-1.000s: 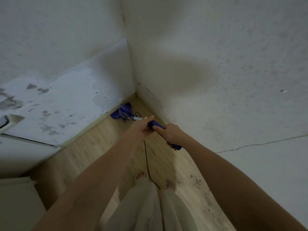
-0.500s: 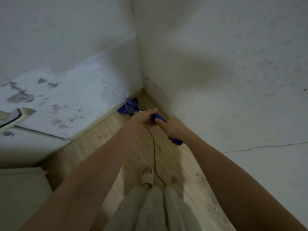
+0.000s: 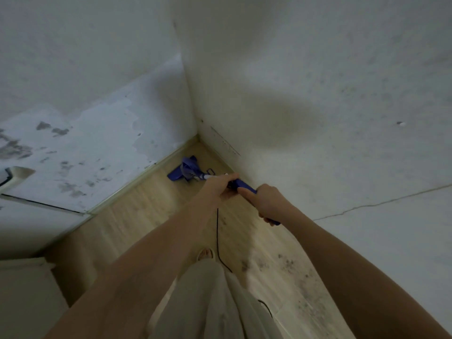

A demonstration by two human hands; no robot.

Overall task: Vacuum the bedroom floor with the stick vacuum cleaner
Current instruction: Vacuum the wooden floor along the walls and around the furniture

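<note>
The blue stick vacuum cleaner points into the room's corner, its floor head flat on the light wood floor close to the skirting. My left hand grips the tube where white meets blue. My right hand grips the blue handle farther back, its index finger stretched along it. The black power cord hangs from the handle down to the floor beside my foot.
Two white walls meet at the corner; the left one is stained and peeling low down. A pale furniture edge stands at the lower left. My sandalled foot and light trousers fill the bottom centre. Dark spots mark the floor at the right.
The view has shifted slightly between frames. The vacuum head stays in the corner, with both hands holding the same grips on the handle. My foot sits a little farther back than half a second ago.
</note>
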